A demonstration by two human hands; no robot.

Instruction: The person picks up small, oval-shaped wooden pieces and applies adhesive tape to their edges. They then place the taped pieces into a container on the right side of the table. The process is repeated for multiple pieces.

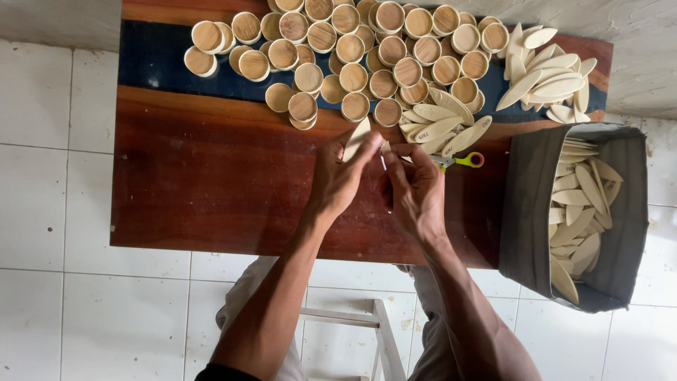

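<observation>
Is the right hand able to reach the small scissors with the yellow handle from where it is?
Probably yes: the scissors lie just beside the right hand on the wooden table, nothing between them.

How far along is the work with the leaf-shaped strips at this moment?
Looks done: many round wooden cups crowd the table's far side. In hand: the left hand and right hand hold one pale strip. Seemingly left: loose strips and a grey bag full of them.
</observation>
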